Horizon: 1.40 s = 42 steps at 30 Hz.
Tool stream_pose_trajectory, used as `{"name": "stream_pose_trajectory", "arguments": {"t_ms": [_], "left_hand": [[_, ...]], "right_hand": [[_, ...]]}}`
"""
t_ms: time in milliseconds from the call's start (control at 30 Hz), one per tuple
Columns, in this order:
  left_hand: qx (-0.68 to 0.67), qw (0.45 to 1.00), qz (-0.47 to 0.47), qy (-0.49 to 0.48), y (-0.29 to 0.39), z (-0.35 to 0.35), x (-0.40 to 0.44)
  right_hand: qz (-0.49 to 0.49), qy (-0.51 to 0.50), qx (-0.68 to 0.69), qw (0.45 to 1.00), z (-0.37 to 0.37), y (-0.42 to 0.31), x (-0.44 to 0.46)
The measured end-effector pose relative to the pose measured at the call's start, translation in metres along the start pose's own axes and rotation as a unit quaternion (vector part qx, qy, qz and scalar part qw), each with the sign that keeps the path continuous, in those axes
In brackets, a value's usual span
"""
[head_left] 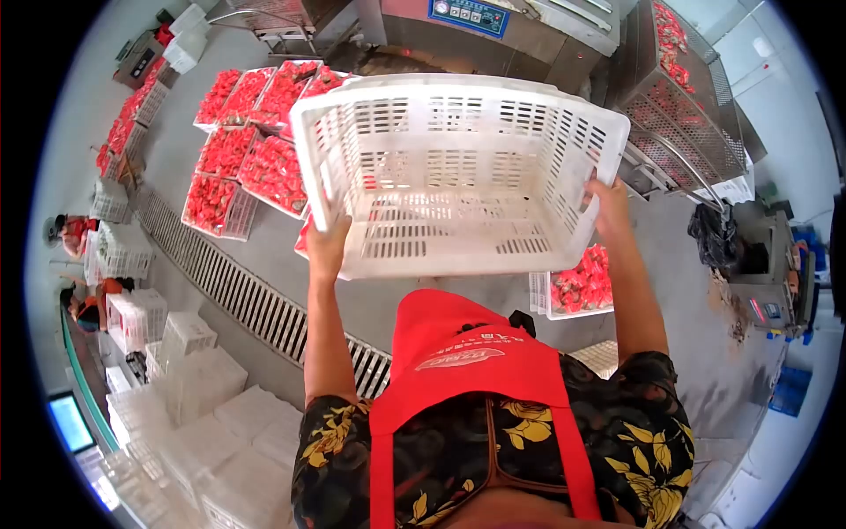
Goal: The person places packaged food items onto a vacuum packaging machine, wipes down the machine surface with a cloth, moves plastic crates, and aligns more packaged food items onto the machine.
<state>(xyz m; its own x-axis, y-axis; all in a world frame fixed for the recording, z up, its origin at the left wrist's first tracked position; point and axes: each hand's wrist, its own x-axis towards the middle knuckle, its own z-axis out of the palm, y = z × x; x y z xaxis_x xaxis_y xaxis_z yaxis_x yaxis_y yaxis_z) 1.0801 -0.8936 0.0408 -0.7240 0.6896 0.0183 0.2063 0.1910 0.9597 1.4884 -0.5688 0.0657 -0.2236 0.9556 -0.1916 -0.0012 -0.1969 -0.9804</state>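
Red apron [476, 353] with pale lettering fills the bottom of my head view, worn over a dark shirt [648, 441] printed with yellow flowers. Beyond it I see the white crate [441, 172], held up above the grey floor [683, 273] and tilted so its slotted inside faces me. The left hand [330, 245] is clamped on the near corner of its left end, though I can't make out all the fingers. On the opposite end, the right hand [608, 207] grips the wall at the handle slot, fingers hooked into it. Past the crate to the left, I count several crates of red packets [256, 97] set close together on the floor; another filled crate [582, 282] shows just below the held one, near the right forearm. A slatted drain [233, 278] curves across the floor at left, with stacked white crates [185, 339] beyond. At the top I have a machine with a blue control panel [469, 15], and to its right a perforated metal bin [687, 132] holding more red packets.
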Motion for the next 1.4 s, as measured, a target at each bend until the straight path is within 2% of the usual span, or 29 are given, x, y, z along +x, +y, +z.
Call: {"name": "stream_pose_trajectory", "arguments": {"t_ms": [33,100,167,267,333,367,433,500,600,733,767,800,833,867,967,1033,1133,1200,1300,1400], "left_hand": [[0.014,1.000,-0.014,-0.003,-0.005,0.009,0.028],[0.031,0.999,0.031,-0.021,-0.022,0.028,0.075],[0.067,0.993,0.016,-0.091,-0.046,0.043,0.128],[0.017,0.989,0.049,-0.142,-0.058,0.060,0.191],[0.032,0.976,-0.018,-0.215,-0.084,0.071,0.227],[0.031,0.974,-0.018,-0.222,-0.091,0.077,0.239],[0.028,0.964,-0.089,-0.250,-0.084,0.082,0.255],[0.058,0.958,-0.087,-0.267,-0.071,0.083,0.272],[0.066,0.950,-0.067,-0.299,-0.085,0.092,0.297],[-0.012,0.945,-0.072,-0.319,-0.086,0.105,0.301],[-0.010,0.943,-0.068,-0.325,-0.080,0.108,0.298],[0.055,0.952,-0.070,-0.291,-0.066,0.113,0.297],[0.123,0.955,-0.077,-0.260,-0.061,0.119,0.294],[0.103,0.951,-0.087,-0.279,-0.082,0.123,0.308],[0.071,0.952,-0.082,-0.285,-0.083,0.132,0.319],[0.098,0.953,-0.051,-0.281,-0.087,0.140,0.326],[0.083,0.951,-0.058,-0.291,-0.098,0.150,0.334],[0.120,0.945,-0.050,-0.300,-0.106,0.150,0.329],[0.141,0.944,-0.057,-0.293,-0.086,0.148,0.319],[0.140,0.942,-0.081,-0.295,-0.060,0.141,0.313]], "right_hand": [[0.018,0.008,-0.036,0.999,0.004,0.000,0.013],[0.004,0.045,-0.013,0.999,0.019,0.000,0.030],[0.069,0.021,-0.025,0.997,0.011,0.008,0.062],[0.124,0.050,-0.050,0.990,0.021,0.022,0.088],[0.158,0.060,-0.057,0.984,0.020,0.037,0.099],[0.180,0.068,-0.071,0.979,0.018,0.049,0.109],[0.207,0.083,-0.080,0.971,0.019,0.060,0.122],[0.212,0.107,-0.073,0.969,0.017,0.076,0.130],[0.199,0.057,-0.078,0.975,-0.001,0.096,0.145],[0.189,0.063,-0.033,0.979,0.018,0.082,0.139],[0.175,0.076,-0.016,0.981,0.020,0.080,0.142],[0.170,0.082,-0.011,0.982,0.016,0.082,0.155],[0.136,0.091,-0.063,0.984,0.011,0.095,0.160],[0.104,0.100,-0.116,0.983,0.006,0.107,0.164],[0.126,0.092,-0.130,0.979,0.003,0.103,0.179],[0.115,0.097,-0.126,0.980,0.004,0.108,0.185],[0.130,0.128,-0.175,0.968,0.002,0.127,0.192],[0.108,0.108,-0.213,0.965,0.000,0.134,0.194],[0.095,0.136,-0.241,0.956,0.008,0.118,0.186],[0.137,0.124,-0.269,0.945,0.012,0.098,0.187]]}}
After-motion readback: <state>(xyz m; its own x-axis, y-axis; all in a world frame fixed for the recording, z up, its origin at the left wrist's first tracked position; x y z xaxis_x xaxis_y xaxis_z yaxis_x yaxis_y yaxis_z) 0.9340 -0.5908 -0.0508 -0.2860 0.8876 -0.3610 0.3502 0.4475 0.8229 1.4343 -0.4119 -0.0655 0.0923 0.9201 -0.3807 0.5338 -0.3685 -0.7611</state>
